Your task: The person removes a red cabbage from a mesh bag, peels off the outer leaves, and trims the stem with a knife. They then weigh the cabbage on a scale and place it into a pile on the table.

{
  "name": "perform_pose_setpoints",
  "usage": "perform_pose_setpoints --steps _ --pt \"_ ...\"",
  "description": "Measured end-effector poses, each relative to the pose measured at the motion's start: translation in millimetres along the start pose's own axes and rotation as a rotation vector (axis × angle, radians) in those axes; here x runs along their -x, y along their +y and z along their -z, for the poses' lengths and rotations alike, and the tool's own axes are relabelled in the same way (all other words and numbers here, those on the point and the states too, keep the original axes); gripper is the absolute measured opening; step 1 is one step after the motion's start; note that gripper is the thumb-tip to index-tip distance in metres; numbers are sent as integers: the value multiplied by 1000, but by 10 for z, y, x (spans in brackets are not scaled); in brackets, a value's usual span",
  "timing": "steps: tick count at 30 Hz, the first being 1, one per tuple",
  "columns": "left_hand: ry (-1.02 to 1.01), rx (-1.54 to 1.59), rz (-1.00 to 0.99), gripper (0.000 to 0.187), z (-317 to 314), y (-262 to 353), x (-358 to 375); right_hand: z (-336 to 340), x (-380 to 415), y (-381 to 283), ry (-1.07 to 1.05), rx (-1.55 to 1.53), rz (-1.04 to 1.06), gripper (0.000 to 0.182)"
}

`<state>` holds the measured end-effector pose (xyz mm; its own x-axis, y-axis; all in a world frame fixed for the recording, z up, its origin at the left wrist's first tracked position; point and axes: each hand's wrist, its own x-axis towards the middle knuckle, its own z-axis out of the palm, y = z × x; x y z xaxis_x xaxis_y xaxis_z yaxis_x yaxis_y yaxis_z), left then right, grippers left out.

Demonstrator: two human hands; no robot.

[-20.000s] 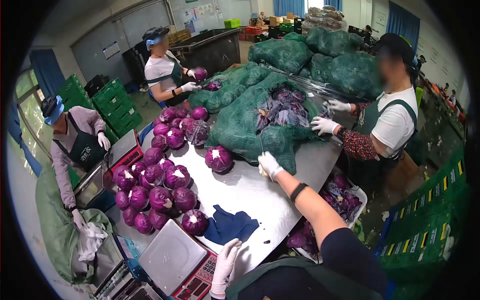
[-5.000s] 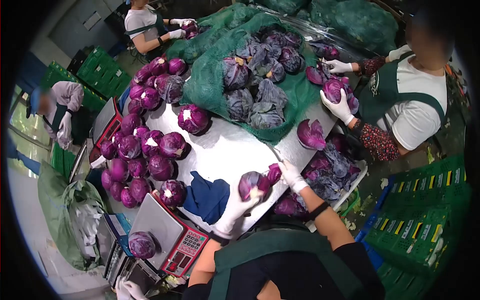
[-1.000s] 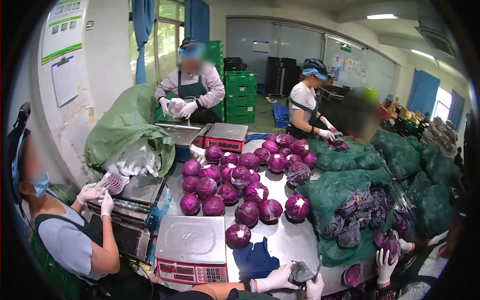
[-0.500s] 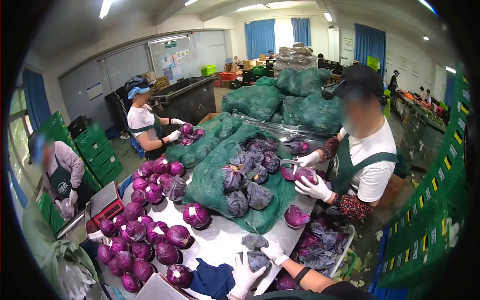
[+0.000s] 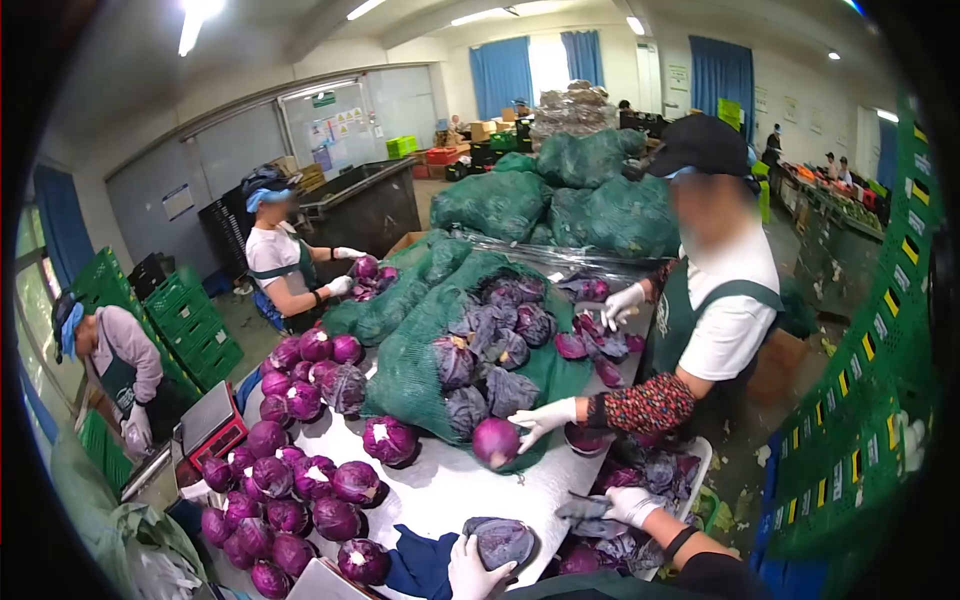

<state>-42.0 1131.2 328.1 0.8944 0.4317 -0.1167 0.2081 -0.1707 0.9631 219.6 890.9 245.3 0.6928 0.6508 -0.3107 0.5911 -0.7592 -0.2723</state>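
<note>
Left grip [image 5: 476, 572]: white
Cabbage at the left grip [image 5: 503, 541]: dusky grey-purple, paler veins
Cloth left of that grip [image 5: 420, 566]: navy
Right grip [image 5: 630, 507]: white
Leaf beside the right grip [image 5: 583, 506]: grey-purple
Mesh sack beyond both [image 5: 410, 372]: green
Co-worker's sleeve beyond the right grip [image 5: 648, 403]: dark, red-speckled

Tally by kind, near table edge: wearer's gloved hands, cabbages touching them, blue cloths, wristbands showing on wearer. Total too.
Gloved hands: 2 (left hand, right hand)
Cabbage: 1, at the left hand
Blue cloth: 1
Dark wristband: 1, right arm
Total: 5
Leaves at the right hand overlap; not counted.
</note>
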Motion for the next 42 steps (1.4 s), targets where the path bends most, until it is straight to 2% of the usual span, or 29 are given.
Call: perform_pose_setpoints --steps 2,3,4,5,6,7,8,9,10,11,12,13,14,16,17,20,21,22,24,26,28,31,32,34,36,38,39,40,42 --pt "208 -607 -393 61 -90 -204 -74 142 209 90 227 60 36 63" --pt "317 -864 -392 71 -152 -200 -97 186 238 56 281 -50 79 67" --pt "301 -866 -401 71 -178 -197 -108 232 241 -15 338 -160 119 71" --pt "244 -831 -354 72 -205 -137 -139 647 371 -366 66 -300 25 64" --pt "180 -794 -314 73 -247 -39 -213 278 259 -337 211 -549 144 60" --pt "54 -986 -236 78 -244 129 -366 287 254 -501 142 -524 168 57" --pt "134 -1005 -312 77 -263 -220 -465 155 164 -614 50 -607 188 63" --pt "84 -917 -208 78 -238 -166 -510 36 66 -766 -194 -867 10 66" --pt "39 -830 -100 79 -201 -110 -560 19 25 -934 -112 -804 112 68" --pt "66 -842 -171 86 -151 -382 -650 -225 -151 -997 -99 -838 120 72" --pt "6 -858 -62 97 -105 -297 -630 -161 -133 -1162 -215 -1112 36 73" --pt "-3 -864 -65 97 -80 -211 -583 -70 -102 -1272 -232 -1176 34 72" --pt "-60 -718 -19 88 -53 -55 -517 11 -136 -1339 -376 -1057 -87 70" --pt "-167 -421 80 75 -11 236 -403 -617 -496 -1306 -516 -1266 -39 70" --pt "-215 -270 131 70 3 288 -380 -561 -456 -1347 -503 -1241 -44 67" --pt "-133 -181 146 67 96 -447 -368 -544 -418 -1368 -521 -1169 9 67" --pt "-12 -32 307 70 -25 191 -218 -271 -256 -1434 -470 -1137 72 67" --pt "6 -27 312 70 4 435 -199 -199 -207 -1435 -476 -1073 105 69" --pt "-229 108 325 67 47 643 -160 -100 -197 -1441 -549 -894 159 71" --pt "-245 16 261 74 42 423 -172 -117 -193 -1429 -546 -882 218 72" --pt "-130 -229 202 82 29 41 -197 -261 -212 -1394 -544 -869 277 73" --pt "-10 -498 189 98 -26 -285 -199 -949 -418 -1269 -165 -1000 637 77" --pt "1 -536 190 103 -43 -338 -201 -879 -359 -1264 -186 -995 634 77" --pt "-17 -617 195 104 -64 -266 -235 -375 -173 -1355 -507 -1058 212 78" --pt "-36 -624 198 101 -72 -230 -298 -303 -135 -1362 -452 -1181 249 73" --pt "-19 -571 227 97 -85 -238 -384 -275 -195 -1328 -541 -1101 125 73" --pt "-33 -546 222 91 -82 -220 -441 -349 -232 -1311 -508 -1126 132 71" --pt "4 -537 240 91 -68 -196 -467 -369 -261 -1287 -573 -1164 62 68" --pt "-113 -260 170 84 -31 188 -482 -268 -271 -1299 -554 -1222 131 63"
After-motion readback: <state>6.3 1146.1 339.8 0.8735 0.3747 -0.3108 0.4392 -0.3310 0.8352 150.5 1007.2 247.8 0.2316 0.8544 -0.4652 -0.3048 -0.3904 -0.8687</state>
